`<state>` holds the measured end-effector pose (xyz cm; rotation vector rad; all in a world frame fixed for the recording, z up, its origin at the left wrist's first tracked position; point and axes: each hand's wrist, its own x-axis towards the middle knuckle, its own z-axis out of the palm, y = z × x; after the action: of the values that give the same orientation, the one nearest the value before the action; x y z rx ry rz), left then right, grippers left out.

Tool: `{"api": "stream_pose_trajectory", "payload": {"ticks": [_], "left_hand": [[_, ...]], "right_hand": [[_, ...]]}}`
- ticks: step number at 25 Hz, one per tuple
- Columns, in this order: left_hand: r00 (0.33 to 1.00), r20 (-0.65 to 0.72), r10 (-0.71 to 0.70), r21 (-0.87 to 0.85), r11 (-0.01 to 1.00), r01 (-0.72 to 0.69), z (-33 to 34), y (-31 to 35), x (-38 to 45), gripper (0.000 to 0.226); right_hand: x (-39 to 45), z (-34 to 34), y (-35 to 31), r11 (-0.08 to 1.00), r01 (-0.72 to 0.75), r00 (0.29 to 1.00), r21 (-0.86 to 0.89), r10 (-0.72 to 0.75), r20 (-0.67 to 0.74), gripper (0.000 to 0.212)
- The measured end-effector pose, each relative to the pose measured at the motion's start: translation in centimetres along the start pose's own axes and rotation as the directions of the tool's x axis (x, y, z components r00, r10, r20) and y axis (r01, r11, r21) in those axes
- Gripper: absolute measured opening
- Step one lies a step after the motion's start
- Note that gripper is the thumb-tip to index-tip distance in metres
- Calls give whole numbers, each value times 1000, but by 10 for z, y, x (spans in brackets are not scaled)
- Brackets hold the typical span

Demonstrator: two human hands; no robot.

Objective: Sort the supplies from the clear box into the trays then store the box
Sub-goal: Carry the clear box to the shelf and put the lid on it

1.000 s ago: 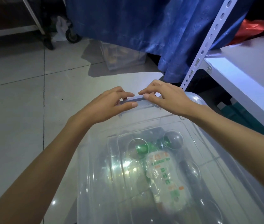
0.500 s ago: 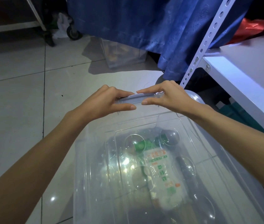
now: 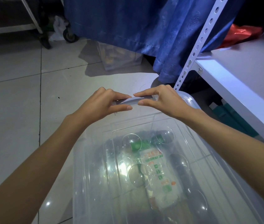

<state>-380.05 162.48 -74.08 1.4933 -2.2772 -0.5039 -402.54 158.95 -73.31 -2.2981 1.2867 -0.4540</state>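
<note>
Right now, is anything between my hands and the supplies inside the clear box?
Yes: the clear lid is on the clear box, covering the supplies. Both the left hand and right hand grip the grey latch at its far end.

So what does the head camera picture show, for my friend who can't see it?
Two bare hands, the left hand and the right hand, pinch the grey latch at the far end of a lidded clear box on a tiled floor. A green-and-white packet shows through the lid, with a white shelf to the right.
</note>
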Motion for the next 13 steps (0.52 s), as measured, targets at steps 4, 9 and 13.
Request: {"api": "stream_pose_trajectory", "payload": {"ticks": [4,9,13], "left_hand": [[999,-39,-19,-16,1000,18,0,-7,-7,48],[983,-145,-112,-31,994,109,-13,-21,-27,45],[952,-208,-223,-33,975,221,-28,-47,-46,34]], "right_hand": [[-24,-2,-22,990,-15,988,-139,36,149,54],[-82,14,-54,947,-20,984,-320,75,162,74],[-72,24,-74,921,-35,992,-388,79,96,74]]}}
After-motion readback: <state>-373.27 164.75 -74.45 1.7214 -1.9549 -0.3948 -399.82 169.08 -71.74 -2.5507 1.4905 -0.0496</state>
